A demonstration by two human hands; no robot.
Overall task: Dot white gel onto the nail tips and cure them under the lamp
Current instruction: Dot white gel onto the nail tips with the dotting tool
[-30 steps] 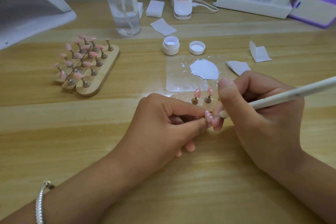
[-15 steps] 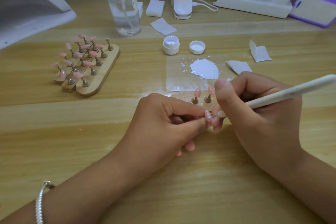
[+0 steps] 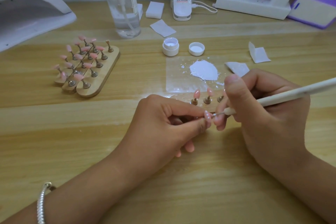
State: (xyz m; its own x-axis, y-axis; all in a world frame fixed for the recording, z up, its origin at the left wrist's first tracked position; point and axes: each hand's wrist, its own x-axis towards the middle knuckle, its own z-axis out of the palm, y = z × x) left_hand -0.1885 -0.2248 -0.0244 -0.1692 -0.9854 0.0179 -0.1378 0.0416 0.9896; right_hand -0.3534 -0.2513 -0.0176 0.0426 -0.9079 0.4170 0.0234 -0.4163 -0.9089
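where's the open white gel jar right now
Head view: the white gel jar stands mid-table, just left of its loose lid and just beyond the clear sheet holding the white gel puddle.

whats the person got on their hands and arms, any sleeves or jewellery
Both forearms are bare, with no sleeve in view. The left hand has a silver-coloured bracelet at its wrist, a thin, finely ribbed band like a woven chain. The right hand and its wrist carry nothing visible. Neither hand has a glove, ring or watch showing.
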